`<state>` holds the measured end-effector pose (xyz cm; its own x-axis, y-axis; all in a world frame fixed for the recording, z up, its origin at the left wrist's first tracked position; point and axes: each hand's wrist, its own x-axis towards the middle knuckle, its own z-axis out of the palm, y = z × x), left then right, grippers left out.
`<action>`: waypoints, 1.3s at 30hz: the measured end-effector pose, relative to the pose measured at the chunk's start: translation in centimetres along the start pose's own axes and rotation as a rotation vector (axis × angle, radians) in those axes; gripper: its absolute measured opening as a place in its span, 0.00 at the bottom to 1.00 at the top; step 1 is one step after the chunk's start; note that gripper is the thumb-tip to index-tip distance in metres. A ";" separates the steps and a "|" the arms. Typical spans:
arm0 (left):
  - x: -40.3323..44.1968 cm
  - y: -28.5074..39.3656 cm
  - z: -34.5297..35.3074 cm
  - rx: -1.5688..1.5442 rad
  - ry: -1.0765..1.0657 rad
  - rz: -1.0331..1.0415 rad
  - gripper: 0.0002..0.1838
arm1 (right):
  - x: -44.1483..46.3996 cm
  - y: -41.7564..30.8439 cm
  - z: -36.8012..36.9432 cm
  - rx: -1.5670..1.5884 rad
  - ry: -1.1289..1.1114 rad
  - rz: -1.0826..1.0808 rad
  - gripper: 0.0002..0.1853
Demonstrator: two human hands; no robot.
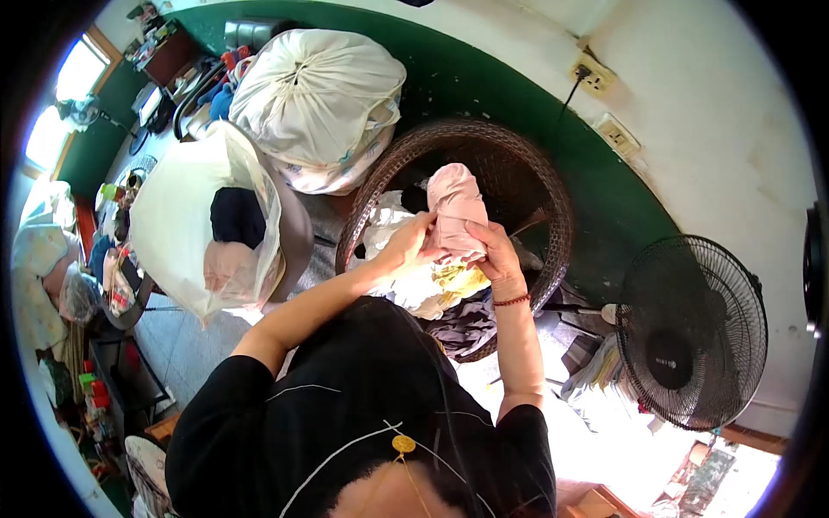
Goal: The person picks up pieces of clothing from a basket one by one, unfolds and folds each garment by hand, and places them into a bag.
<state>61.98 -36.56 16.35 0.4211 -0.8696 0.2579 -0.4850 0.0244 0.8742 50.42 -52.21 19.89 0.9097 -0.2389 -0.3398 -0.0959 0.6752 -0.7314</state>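
Note:
A pink cloth bundle (458, 207), rolled or folded, is held upright between both hands above a round brown wicker basket (553, 186). My left hand (414, 242) grips its lower left side, fingers closed. On its lower right side my right hand (496, 252) is closed round it, the thumb lying on the cloth; a red bead bracelet is on that wrist. Below the hands, white, yellow (459, 283) and dark cloths (466, 325) lie in the basket. The ends of some fingers are hidden by the cloth.
An open white bag (177, 224) holding dark and pink cloth stands at the left. Behind it is a full, gathered white bag (319, 95). A black fan (691, 332) stands at the right, near stacked cloths (600, 384). Wall sockets (591, 76) are at the upper right.

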 end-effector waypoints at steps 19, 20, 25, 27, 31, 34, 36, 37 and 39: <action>10.7 13.0 -6.2 -0.190 -0.252 0.140 0.13 | -7.9 -7.0 1.9 -0.462 0.375 -0.458 0.16; 11.0 13.4 -6.1 -0.153 -0.254 0.168 0.13 | -8.0 -7.3 2.7 -0.519 0.348 -0.507 0.18; 11.6 16.0 -5.8 0.002 -0.315 0.165 0.11 | -6.3 -7.2 7.5 -0.873 0.280 -0.709 0.20; 11.5 17.4 -6.5 0.046 -0.307 0.188 0.13 | -4.1 -6.6 6.5 -0.921 0.351 -0.659 0.14; 11.5 17.4 -9.0 0.084 -0.368 0.267 0.19 | -4.1 -9.7 8.7 -0.705 0.249 -0.811 0.11; 10.8 14.7 -9.9 -0.209 -0.578 0.160 0.26 | -5.9 -12.7 10.8 -0.620 0.109 -0.791 0.12; 10.1 13.5 -9.8 -0.254 -0.650 0.048 0.28 | -6.5 -14.1 11.7 -0.553 0.020 -0.777 0.12; 9.8 12.9 -9.5 -0.283 -0.687 0.039 0.28 | -6.7 -14.7 12.0 -0.530 0.019 -0.769 0.13; 9.6 12.1 -8.3 -0.279 -0.625 0.188 0.30 | -7.3 -15.6 12.5 -0.443 -0.025 -0.765 0.12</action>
<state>66.48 -40.55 32.83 -0.2098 -0.9564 0.2034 -0.2567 0.2546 0.9323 50.33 -52.23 41.19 0.7964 -0.4960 0.3459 0.3999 0.0029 -0.9165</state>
